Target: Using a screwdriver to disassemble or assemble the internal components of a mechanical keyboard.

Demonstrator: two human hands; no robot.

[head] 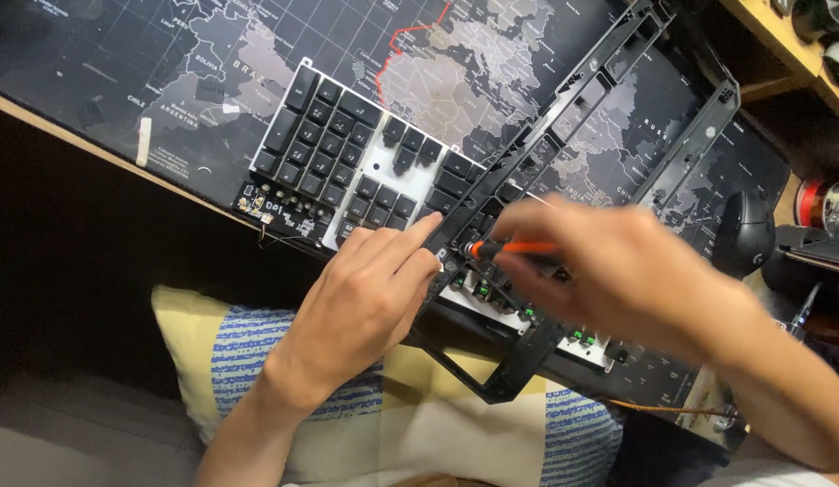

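A partly stripped mechanical keyboard (pixel 365 171) lies slantwise on the worktop (pixel 68 122), its long axis running from upper left to lower right; its white metal plate carries rows of glossy black square keycaps at the upper-left end, while the lower-right end shows bare switches with small green stems. A black plastic keyboard frame (pixel 618 117), a long open rectangle with thin ribbed rails, is tilted across the board, one end up toward the top right and its lower corner hanging over the worktop's near edge. The right hand (pixel 618 271), blurred, closes around a slim screwdriver (pixel 510 247) with an orange shaft section and black grip; the tool lies nearly level, its tip pointing left at the frame's rail where it crosses the keyboard. The left hand (pixel 365 298) holds nothing: its fingers are half curled, the index finger stretched out and resting on the keyboard's near edge, just beside the tool's tip. Under everything spreads a dark, smooth desk mat (pixel 167 63) printed with a pale world map. A rounded black mouse (pixel 744 233) sits at the right. Below the worktop lies a soft yellow cushion (pixel 419 433) with blue striped patches.
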